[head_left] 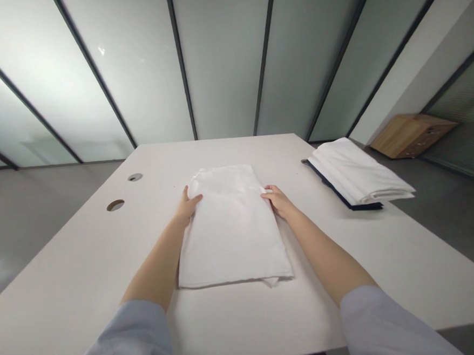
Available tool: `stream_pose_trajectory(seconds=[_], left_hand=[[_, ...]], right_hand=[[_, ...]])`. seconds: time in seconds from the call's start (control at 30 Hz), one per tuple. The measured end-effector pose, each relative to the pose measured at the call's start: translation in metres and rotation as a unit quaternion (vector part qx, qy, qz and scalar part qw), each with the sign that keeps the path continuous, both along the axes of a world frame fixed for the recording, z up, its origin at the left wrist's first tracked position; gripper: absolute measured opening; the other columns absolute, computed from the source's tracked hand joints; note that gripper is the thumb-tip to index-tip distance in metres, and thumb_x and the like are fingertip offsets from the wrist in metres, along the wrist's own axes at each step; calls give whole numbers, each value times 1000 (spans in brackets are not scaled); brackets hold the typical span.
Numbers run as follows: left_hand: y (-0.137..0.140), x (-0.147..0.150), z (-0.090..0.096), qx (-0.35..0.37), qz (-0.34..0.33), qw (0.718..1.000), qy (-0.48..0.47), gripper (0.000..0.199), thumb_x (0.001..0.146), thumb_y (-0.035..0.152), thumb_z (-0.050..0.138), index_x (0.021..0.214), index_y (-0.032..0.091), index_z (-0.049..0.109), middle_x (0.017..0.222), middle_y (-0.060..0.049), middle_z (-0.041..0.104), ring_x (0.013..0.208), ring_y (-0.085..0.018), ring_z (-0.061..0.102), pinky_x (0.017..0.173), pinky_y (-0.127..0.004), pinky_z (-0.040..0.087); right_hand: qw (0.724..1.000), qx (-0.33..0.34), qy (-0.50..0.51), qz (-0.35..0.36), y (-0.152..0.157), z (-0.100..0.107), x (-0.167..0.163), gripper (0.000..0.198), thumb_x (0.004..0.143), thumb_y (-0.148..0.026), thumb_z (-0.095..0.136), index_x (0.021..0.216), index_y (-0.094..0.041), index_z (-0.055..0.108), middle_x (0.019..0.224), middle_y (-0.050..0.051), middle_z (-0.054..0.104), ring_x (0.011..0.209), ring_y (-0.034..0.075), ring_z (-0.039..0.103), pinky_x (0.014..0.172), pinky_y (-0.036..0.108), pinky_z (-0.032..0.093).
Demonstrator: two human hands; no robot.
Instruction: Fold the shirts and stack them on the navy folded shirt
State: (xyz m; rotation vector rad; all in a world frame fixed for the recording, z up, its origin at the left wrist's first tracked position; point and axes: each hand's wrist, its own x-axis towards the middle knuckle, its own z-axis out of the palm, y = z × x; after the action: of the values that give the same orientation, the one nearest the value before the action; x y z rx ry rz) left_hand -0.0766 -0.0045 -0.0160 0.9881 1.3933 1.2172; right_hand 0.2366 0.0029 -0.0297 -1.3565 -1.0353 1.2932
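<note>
A folded white cloth (232,232), perhaps a garment, lies flat in front of me, with a small corner poking out at its near right edge. My left hand (188,205) grips its left side in the upper half, thumb on top and the other fingers partly hidden by the edge. On the opposite side, my right hand (278,200) pinches the right edge at about the same height, thumb and fingertips at the fabric. Both hands are closed on the cloth.
The cloth rests on a white table (87,296). A stack of folded white fabric (358,169) over dark navy fabric (364,207) sits at the right edge, overhanging it. Two round holes (115,205) are at the left. Beyond stand frosted glass panels (224,59) and a wooden cabinet (412,134).
</note>
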Motion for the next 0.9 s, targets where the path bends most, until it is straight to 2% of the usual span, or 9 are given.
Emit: stream_pose_trajectory(seconds=[0.07, 0.13, 0.2, 0.27, 0.37, 0.47, 0.6, 0.73, 0.9], left_hand=[[1, -2, 0, 20, -17, 1000, 1, 85, 78, 28, 62, 151, 25, 17, 126, -11, 62, 94, -20, 67, 79, -33, 54], [2, -6, -2, 41, -55, 998, 15, 68, 78, 29, 57, 143, 25, 38, 119, -7, 66, 93, -18, 67, 81, -32, 53], [3, -11, -4, 43, -89, 995, 31, 49, 75, 32, 57, 123, 20, 59, 109, -6, 69, 92, -19, 66, 81, -31, 52], [3, -15, -4, 27, -102, 994, 35, 37, 71, 34, 59, 102, 16, 69, 100, -7, 71, 89, -20, 66, 78, -31, 53], [-1, -19, 2, -3, -118, 993, 16, 35, 67, 35, 65, 96, 15, 69, 89, -6, 71, 81, -20, 65, 73, -32, 53], [-8, -22, 10, -24, -177, 984, 1, 56, 62, 32, 74, 114, 16, 63, 88, -5, 70, 76, -18, 66, 72, -33, 53], [-12, -26, 13, -20, -250, 968, 26, 83, 56, 26, 80, 133, 19, 50, 103, -7, 69, 85, -19, 66, 79, -34, 53], [-5, -27, 7, 14, -250, 962, 111, 82, 56, 26, 77, 133, 16, 50, 115, -9, 66, 97, -22, 64, 84, -33, 51], [7, -28, 3, 32, -237, 931, 277, 71, 61, 30, 70, 128, 11, 55, 103, -10, 69, 84, -23, 65, 77, -35, 51]], right_hand=[[999, 14, 27, 29, -1, 2, 1, 57, 61, -21, 61, 115, -27, 47, 79, -4, 66, 69, 18, 62, 61, 28, 49], [997, 23, 33, 67, -3, 4, 3, 57, 62, -20, 59, 118, -28, 49, 84, -3, 68, 72, 17, 63, 66, 28, 50], [995, 19, 25, 96, -4, 6, 5, 53, 64, -20, 57, 116, -27, 55, 86, -2, 69, 75, 17, 64, 69, 29, 51], [994, 12, 13, 104, -4, 7, 7, 49, 64, -20, 56, 113, -25, 59, 86, -1, 69, 75, 18, 64, 71, 29, 51], [995, 11, -7, 99, -4, 7, 7, 46, 64, -20, 55, 109, -24, 63, 89, 0, 70, 76, 17, 64, 71, 29, 51], [995, 7, -34, 98, -4, 9, 6, 48, 62, -19, 54, 109, -23, 64, 90, 1, 70, 75, 17, 63, 70, 28, 51], [987, 7, -81, 140, -7, 16, 10, 62, 57, -12, 56, 117, -22, 63, 96, 2, 70, 82, 18, 63, 74, 27, 50], [974, 19, -154, 167, -5, 21, 16, 66, 56, -8, 57, 120, -20, 63, 102, 4, 70, 90, 20, 63, 82, 28, 49], [939, 66, -295, 163, 0, 20, 14, 51, 65, -7, 59, 114, -18, 66, 104, 5, 71, 91, 20, 63, 86, 29, 47]])
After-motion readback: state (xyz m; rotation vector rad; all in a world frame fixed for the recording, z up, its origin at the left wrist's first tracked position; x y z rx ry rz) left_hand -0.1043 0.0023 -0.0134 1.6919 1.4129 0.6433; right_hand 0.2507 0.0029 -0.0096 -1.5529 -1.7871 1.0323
